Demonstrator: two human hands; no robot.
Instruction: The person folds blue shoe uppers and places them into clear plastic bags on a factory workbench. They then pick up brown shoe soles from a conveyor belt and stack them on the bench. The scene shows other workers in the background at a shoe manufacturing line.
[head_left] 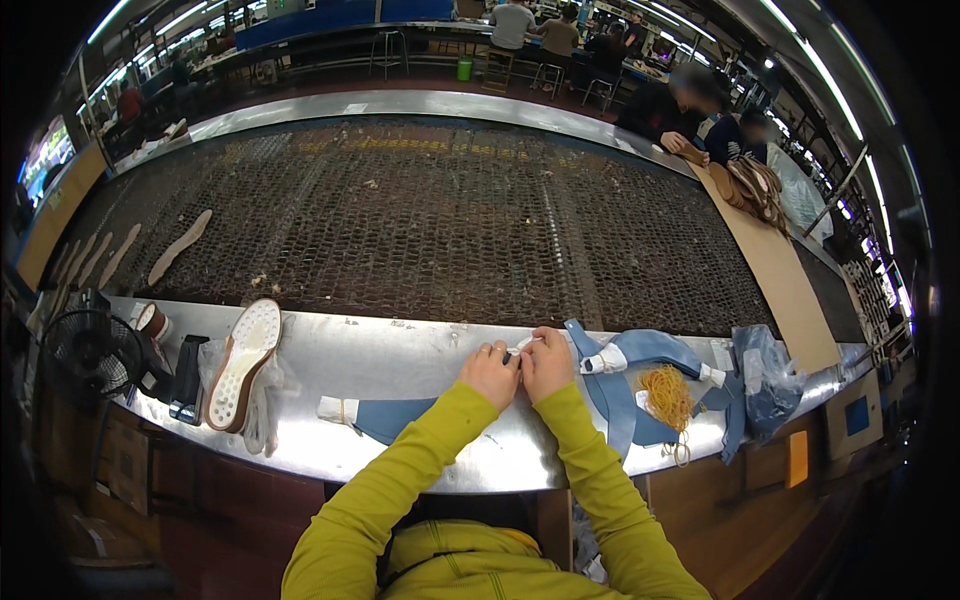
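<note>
My left hand [490,374] and my right hand [547,364] meet over the metal ledge, fingers closed and pinching around a small white wrapping with a bit of dark blue beside it. Under my left forearm lies a curved blue piece of leather-like material [390,416], its far left end wrapped in white [338,410]; whether it runs up to my fingers is hidden by my arm. Right of my right hand lie more blue pieces [655,349], with white-wrapped ends [606,360]. A tangled bunch of yellow rubber bands [665,396] rests on them.
A white-studded shoe sole [256,335] lies left on clear plastic, near a black fan [92,352]. Beyond the metal ledge [400,345] stretches a wide mesh conveyor [400,220], with insole-shaped pieces [180,248] at left. A plastic bag [765,375] and cardboard [770,270] are right. Co-workers sit beyond.
</note>
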